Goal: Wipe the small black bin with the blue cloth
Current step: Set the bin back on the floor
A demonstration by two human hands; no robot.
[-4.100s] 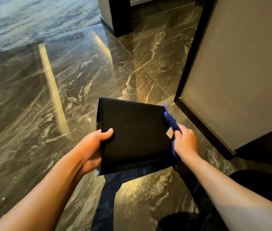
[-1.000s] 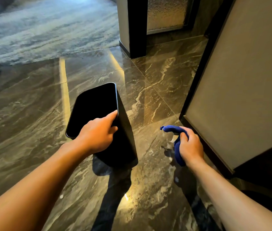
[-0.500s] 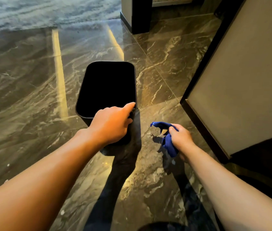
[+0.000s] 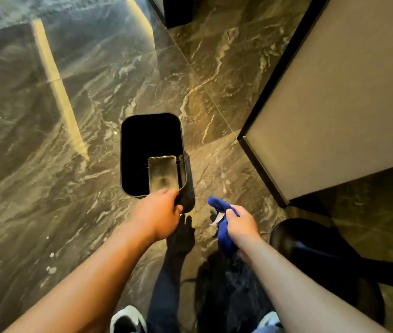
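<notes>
Change since the earlier frames: the small black bin [image 4: 153, 155], held tipped on its side with the cloth against its wall four seconds ago, now stands upright on the marble floor [image 4: 46, 164], mouth up; the view has risen and looks straight down into it.

Position: bin on the floor in front of the person's feet, near the corner of a beige panel with a dark frame [image 4: 335, 97], apart from it.

Hands: left hand [image 4: 158, 216] on the near rim of the bin, fingers curled over the edge, seemingly pinching it. Right hand [image 4: 240, 224] clenched around the bunched blue cloth [image 4: 223, 233], which is just right of the bin, not touching it; a pale tag hangs from the cloth.

Step in hand, judged: setting the bin down, or steadying it for a pass on rim or interior. To do it well, keep the left hand's hold on the rim so the light bin does not slide on the polished floor; refold the cloth to a flat face; wipe round the rim in one direction, then down the inner walls.

Appearance: rectangular, rounded corners, thin rim, matt black, tapering downward. Interior dark; a pale, scuffed or dusty patch shows at the bottom. No liner or contents seen.
</notes>
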